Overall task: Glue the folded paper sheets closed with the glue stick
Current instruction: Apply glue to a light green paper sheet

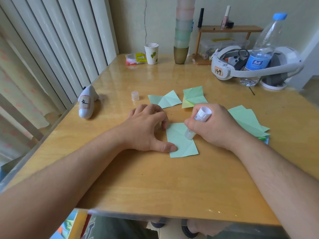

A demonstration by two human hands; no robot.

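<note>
A creased light-green paper sheet [181, 144] lies flat on the wooden table [155, 183] in front of me. My left hand [146, 128] presses on its left edge with thumb and fingertips. My right hand [217, 125] grips a white glue stick [198, 123], tip down on the sheet's upper right part. The glue stick's clear cap [135, 95] stands apart, to the upper left. More green sheets lie behind: one unfolded [165, 100], one over a yellow sheet [194, 96], and a pile [248, 122] at the right, partly hidden by my right hand.
A white shark-shaped toy [87, 102] lies at the left table edge. At the back stand a paper cup [151, 53], stacked plastic cups [183, 31], a small wooden shelf [229, 30], a white headset [229, 66] and a water bottle [260, 54].
</note>
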